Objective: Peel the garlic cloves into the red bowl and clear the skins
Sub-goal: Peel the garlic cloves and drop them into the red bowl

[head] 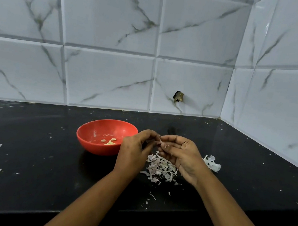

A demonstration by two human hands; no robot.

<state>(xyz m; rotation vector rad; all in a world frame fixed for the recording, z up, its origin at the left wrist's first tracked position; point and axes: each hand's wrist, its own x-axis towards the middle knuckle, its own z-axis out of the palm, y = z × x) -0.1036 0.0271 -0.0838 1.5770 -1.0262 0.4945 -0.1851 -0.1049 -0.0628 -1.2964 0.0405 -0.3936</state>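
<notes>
A red bowl (95,140) stands on the black counter, left of my hands, with a few peeled garlic cloves (110,142) at its bottom. My left hand (136,150) and my right hand (180,154) meet above the counter, fingertips together, pinching a small garlic clove (160,142) that is mostly hidden between them. Beneath my hands lies a pile of pale garlic skins (160,167). A garlic piece with papery skin (212,163) rests on the counter to the right of my right hand.
Skin flakes are scattered over the black counter (25,163), some near its front edge (148,203). Marble-patterned tiled walls close the back and the right side. A small dark hole (178,96) is in the back wall.
</notes>
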